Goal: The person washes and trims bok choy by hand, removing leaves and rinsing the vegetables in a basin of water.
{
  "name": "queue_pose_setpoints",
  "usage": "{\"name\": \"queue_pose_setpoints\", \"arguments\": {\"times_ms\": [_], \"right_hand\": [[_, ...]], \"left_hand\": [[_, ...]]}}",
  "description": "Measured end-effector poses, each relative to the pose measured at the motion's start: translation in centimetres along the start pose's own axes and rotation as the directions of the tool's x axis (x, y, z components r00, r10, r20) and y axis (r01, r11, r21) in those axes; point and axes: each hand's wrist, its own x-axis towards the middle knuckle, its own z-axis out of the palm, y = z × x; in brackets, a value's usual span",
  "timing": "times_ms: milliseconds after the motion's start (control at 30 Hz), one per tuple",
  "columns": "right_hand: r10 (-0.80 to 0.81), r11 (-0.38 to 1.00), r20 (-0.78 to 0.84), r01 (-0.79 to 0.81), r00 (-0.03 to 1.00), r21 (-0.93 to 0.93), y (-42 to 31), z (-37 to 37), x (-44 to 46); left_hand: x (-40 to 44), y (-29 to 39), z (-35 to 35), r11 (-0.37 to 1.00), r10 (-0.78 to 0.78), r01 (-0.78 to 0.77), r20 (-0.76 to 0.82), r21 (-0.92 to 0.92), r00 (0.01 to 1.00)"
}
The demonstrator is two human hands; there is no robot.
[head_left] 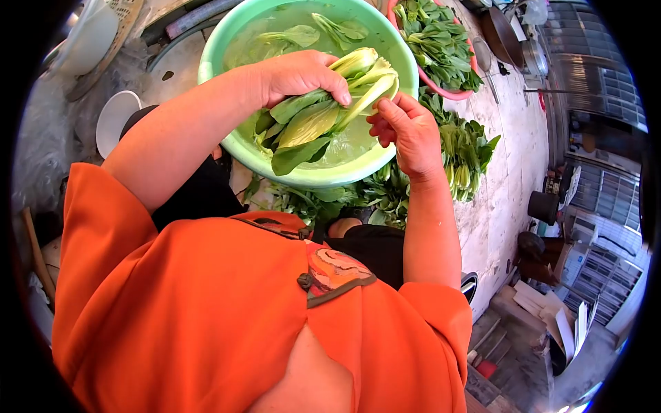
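Note:
A large light-green basin [213, 58] of water stands in front of me. Over it my left hand [299, 77] is wrapped round several heads of bok choy [310, 127], their leaves hanging toward me and their pale stalk ends pointing away. My right hand [406, 127] has its fingers closed in a pinch at an outer bok choy stalk [375, 89], which bends out from the bunch. Loose leaves [341, 31] float in the water at the far side.
A pink basin [441, 93] heaped with greens stands at the back right. More bok choy [468, 155] lies on the floor right of the green basin, and greens [323, 199] lie below it. A white bowl [113, 124] and plastic sheeting are at the left.

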Motion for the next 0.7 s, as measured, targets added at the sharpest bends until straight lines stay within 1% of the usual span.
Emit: {"name": "queue_pose_setpoints", "arguments": {"times_ms": [67, 167, 200, 267, 300, 333, 400, 467, 533, 567, 633, 667, 700], "right_hand": [[-0.001, 1.000, 0.001, 0.001, 1.000, -0.027, 0.0, 0.0, 0.0], [0.026, 0.988, -0.012, -0.024, 1.000, 0.150, 0.1, 0.7, 0.1], [0.028, 0.988, -0.010, -0.026, 1.000, 0.151, 0.0, 1.1, 0.1], [0.011, 0.964, -0.032, -0.002, 0.999, 0.266, 0.1, 2.0, 0.0], [0.018, 0.975, -0.083, 0.001, 0.996, 0.221, 0.5, 2.4, 0.3], [0.019, 0.975, -0.082, -0.001, 0.996, 0.223, 0.6, 2.6, 0.4], [-0.015, 0.999, -0.080, 0.017, 0.997, 0.031, 0.7, 3.0, 0.5], [0.005, 0.998, -0.075, -0.001, 0.997, 0.056, 0.6, 3.0, 0.4], [0.029, 1.000, -0.055, -0.030, 0.998, -0.011, 0.6, 2.8, 0.1], [0.031, 0.999, -0.055, -0.031, 0.998, -0.010, 0.7, 2.6, 0.1], [0.045, 0.995, -0.018, -0.047, 0.999, -0.084, 0.9, 2.2, 0.2], [0.048, 0.995, -0.018, -0.049, 0.999, -0.083, 1.1, 2.0, 0.3], [0.063, 0.990, 0.012, -0.061, 0.998, -0.131, 1.2, 1.9, 0.3]], "left_hand": [[0.0, 0.0, 0.0, 1.000, -0.019, 0.019, 0.004, 0.024, 1.000], [0.0, -0.2, -0.2, 1.000, -0.005, 0.006, -0.028, 0.027, 1.000], [0.0, -0.4, -0.2, 1.000, -0.007, 0.008, -0.029, 0.026, 1.000], [0.1, -0.7, -0.1, 0.980, 0.111, -0.092, -0.103, 0.174, 0.988], [0.2, -1.1, -0.1, 0.969, 0.152, -0.126, -0.111, 0.210, 0.982], [0.3, -1.5, 0.0, 0.970, 0.150, -0.124, -0.112, 0.210, 0.982], [0.3, -1.9, 0.1, 0.976, 0.100, -0.079, -0.095, 0.202, 0.990], [0.2, -1.8, 0.1, 0.976, 0.077, -0.050, -0.120, 0.213, 0.990], [0.0, -1.4, 0.2, 0.972, 0.035, 0.004, -0.161, 0.237, 0.986], [-0.2, -1.2, 0.2, 0.972, 0.034, 0.005, -0.161, 0.235, 0.986], [-0.4, -0.7, -0.1, 0.889, 0.089, 0.017, -0.208, 0.458, 0.974], [-0.6, -0.5, -0.3, 0.889, 0.086, 0.019, -0.209, 0.457, 0.974], [-0.7, -0.2, -0.5, 0.774, 0.133, 0.027, -0.204, 0.633, 0.970]]}}
